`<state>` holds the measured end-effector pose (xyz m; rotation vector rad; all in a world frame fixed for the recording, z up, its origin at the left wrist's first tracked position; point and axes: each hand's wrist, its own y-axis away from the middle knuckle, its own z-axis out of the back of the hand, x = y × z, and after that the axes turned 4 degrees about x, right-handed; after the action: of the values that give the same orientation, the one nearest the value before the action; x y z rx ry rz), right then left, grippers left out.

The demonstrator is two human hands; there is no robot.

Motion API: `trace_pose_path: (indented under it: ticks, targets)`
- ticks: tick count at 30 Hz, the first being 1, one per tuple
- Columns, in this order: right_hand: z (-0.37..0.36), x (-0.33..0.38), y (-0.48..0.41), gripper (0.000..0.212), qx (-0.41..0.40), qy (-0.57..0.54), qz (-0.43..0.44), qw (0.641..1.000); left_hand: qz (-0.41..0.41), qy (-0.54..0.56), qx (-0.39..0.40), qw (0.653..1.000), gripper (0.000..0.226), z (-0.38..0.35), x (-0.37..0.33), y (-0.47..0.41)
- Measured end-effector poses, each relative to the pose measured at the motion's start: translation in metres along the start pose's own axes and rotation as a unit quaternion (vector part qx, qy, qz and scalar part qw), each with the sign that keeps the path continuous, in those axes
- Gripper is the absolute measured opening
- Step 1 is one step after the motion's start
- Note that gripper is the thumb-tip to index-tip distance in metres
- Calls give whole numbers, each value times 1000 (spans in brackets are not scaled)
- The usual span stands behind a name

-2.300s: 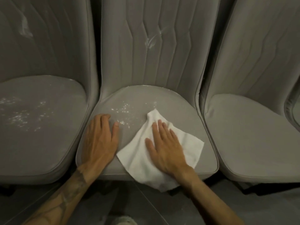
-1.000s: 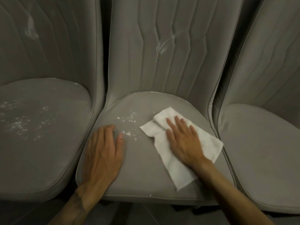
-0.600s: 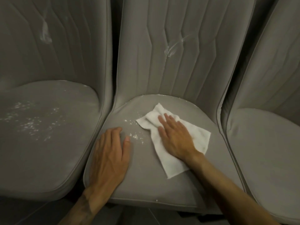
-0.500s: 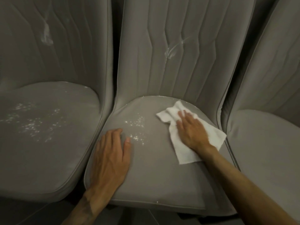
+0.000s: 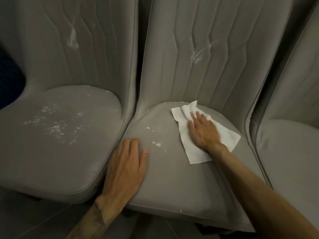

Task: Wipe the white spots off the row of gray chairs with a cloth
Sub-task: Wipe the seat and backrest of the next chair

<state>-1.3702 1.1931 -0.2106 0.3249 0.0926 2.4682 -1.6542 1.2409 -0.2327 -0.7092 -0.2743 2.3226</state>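
The creased white cloth (image 5: 195, 152) lies under your flat right hand (image 5: 203, 133), now farther back on the seat (image 5: 172, 178); your left hand (image 5: 126, 169) stays flat.

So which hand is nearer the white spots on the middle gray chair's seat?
Left. The left hand lies flat just beside the white spots; the right hand presses the white cloth farther to their right.

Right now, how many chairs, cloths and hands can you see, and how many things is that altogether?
Gray chairs: 3
White cloth: 1
Hands: 2
Total: 6
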Motion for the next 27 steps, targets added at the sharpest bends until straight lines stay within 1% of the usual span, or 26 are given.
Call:
trace_pose_path:
  ticks: [1, 2, 3, 6, 7, 8, 9, 10, 12, 14, 15, 16, 18, 19, 20, 21, 22, 24, 26, 27]
  targets:
    - [-2, 11, -2, 58, 0, -10, -14, 1000, 3, -9, 8, 1000, 35, 0, 5, 3]
    - [-7, 30, -2, 58, 1, -14, -10, 1000, 10, -12, 14, 1000, 38, 0, 8, 5]
    - [-15, 50, 2, 58, 5, -14, 14, 1000, 15, -15, 18, 1000, 41, -1, 10, 6]
    - [-39, 94, 19, 58, 17, -5, 162, 987, 6, -14, 19, 1000, 46, -4, 12, 5]
    - [-41, 96, 21, 57, 26, -3, 196, 980, 7, -10, 17, 1000, 46, -5, 12, 5]
    - [-38, 88, 20, 57, 33, -4, 211, 977, 13, -5, 15, 1000, 48, -5, 12, 7]
    - [-33, 76, 15, 56, 32, -2, 206, 978, 24, 4, 15, 1000, 51, -4, 12, 8]
    - [-27, 60, 7, 55, 28, 3, 183, 983, 39, 17, 15, 999, 53, -3, 11, 9]
    - [-14, 37, -10, 55, 21, 8, 108, 994, 66, 45, 15, 997, 56, -2, 8, 9]
    - [-13, 51, -19, 57, 20, 1, 57, 998, 79, 51, 6, 996, 55, -2, 6, 10]
    - [-17, 70, -16, 56, 20, 2, 63, 998, 79, 53, -1, 995, 54, -1, 6, 10]
    - [-25, 88, -9, 56, 17, 7, 94, 995, 80, 61, -7, 995, 53, -1, 5, 11]
    - [-45, 112, 17, 57, 14, 13, 206, 978, 92, 83, -15, 992, 49, 0, 5, 11]
    - [-52, 112, 32, 59, 28, 8, 256, 966, 99, 92, -18, 991, 47, 0, 5, 10]
    - [-52, 106, 43, 61, 47, -4, 287, 957, 103, 97, -22, 990, 45, 0, 6, 10]
    - [-48, 96, 44, 61, 59, -11, 299, 952, 104, 98, -24, 989, 45, -1, 6, 9]
    - [-42, 85, 38, 59, 60, -8, 289, 955, 104, 96, -21, 990, 48, -1, 6, 9]
    - [-29, 72, 12, 55, 51, 13, 219, 974, 110, 83, -9, 990, 57, -1, 5, 9]
    - [-21, 84, -2, 56, 38, 25, 153, 987, 120, 76, 0, 990, 62, 0, 6, 10]
    - [-26, 96, 3, 57, 26, 35, 151, 987, 121, 79, 0, 990, 63, -1, 6, 10]
